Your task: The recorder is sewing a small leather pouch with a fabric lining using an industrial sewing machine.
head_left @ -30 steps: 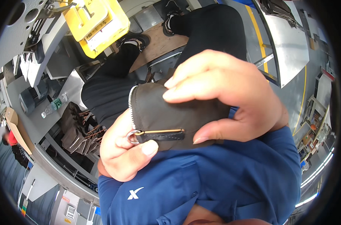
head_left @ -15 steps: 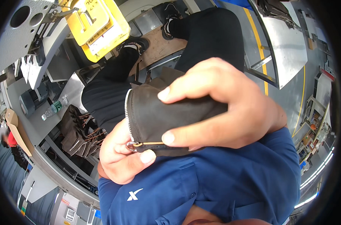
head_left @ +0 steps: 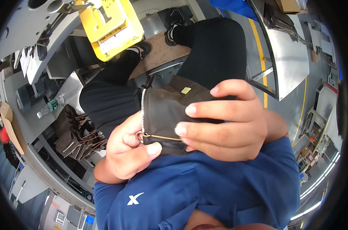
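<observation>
Between my hands is a dark brown fabric pouch [head_left: 162, 111]. A white-toothed zipper edge [head_left: 143, 109] runs down its left side, and orange trim and a small metal ring [head_left: 139, 137] sit near its lower left corner. My left hand [head_left: 126, 149] is closed on that corner, its thumb on top below the ring and its other fingers mostly hidden. From the right, my right hand [head_left: 235, 122] grips the pouch, with fingertips pressed on its face and the uppermost finger lifted off. A small yellow-green tag [head_left: 186, 90] shows on the pouch's far part.
A yellow plate-like template [head_left: 112, 28] hangs at the upper left, near grey machinery [head_left: 20, 34]. Stacked dark pieces with orange trim [head_left: 76, 132] and a plastic bottle [head_left: 51, 106] lie at the left. A metal-topped table [head_left: 291, 57] stands at the right.
My right hand has shifted its grip, its fingers now more spread over the pouch, with the upper finger lifted. More of the pouch's far part and its tag show now. My left hand keeps its corner.
</observation>
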